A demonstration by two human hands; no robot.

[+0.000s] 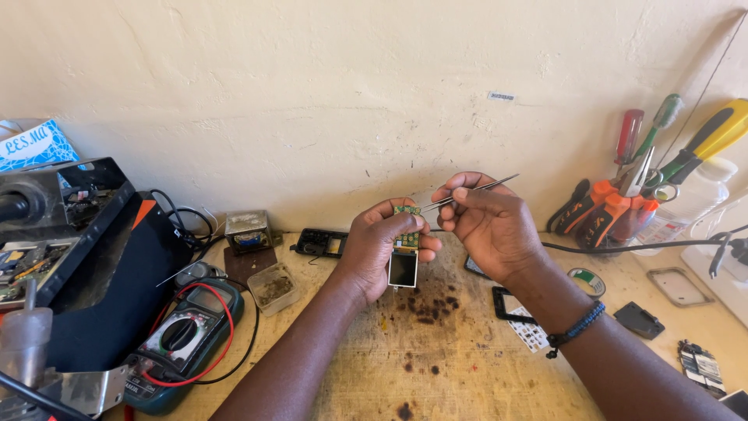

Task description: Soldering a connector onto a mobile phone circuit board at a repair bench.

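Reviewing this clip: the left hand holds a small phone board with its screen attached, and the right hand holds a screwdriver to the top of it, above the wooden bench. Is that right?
Not quite. The head view shows the right hand holding thin metal tweezers, not a screwdriver. The rest stands: the left hand holds the phone board with its screen attached, above the wooden bench.

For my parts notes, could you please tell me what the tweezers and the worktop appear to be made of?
Tweezers: probably bare steel; thin, grey, with a dull shine. Worktop: looks like unfinished wood or plywood; pale grain shows, with dark burn-like spots and scuffs.
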